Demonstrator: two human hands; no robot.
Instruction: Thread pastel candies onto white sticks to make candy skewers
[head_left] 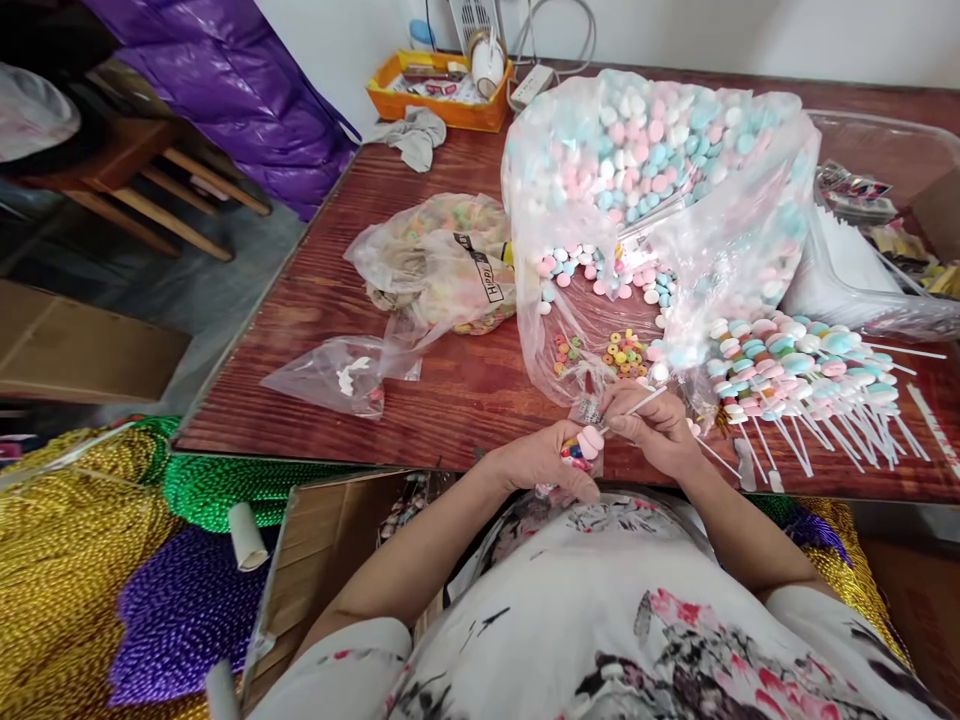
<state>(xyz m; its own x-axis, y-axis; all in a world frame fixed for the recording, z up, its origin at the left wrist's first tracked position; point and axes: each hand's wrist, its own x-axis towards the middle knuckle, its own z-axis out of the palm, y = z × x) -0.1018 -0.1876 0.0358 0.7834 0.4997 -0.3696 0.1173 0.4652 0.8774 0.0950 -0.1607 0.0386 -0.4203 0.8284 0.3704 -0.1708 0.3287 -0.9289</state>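
My left hand (551, 458) is closed round a small colourful printed wrapper (576, 455) in front of my stomach. Pink round pieces (591, 441) show at the wrapper's upper end. The fingers of my right hand (654, 428) pinch a thin white stick (643, 401), its lower end close to the pink pieces. Whether the stick is pushed into them I cannot tell. Just beyond my hands lie small fruit-coloured rings (625, 354) on clear plastic. To the right is a pile of stick lollies (806, 365) made of pastel discs, their white sticks pointing toward me.
A big clear bag (529, 190) spills pink, blue and white discs (652, 150). Left of it sit a bag of rings (442, 260) and a small clear bag (322, 375). A plastic bin (885, 290) stands right, an orange tray (442, 105) behind. Bead strands (67, 560) hang left below the table.
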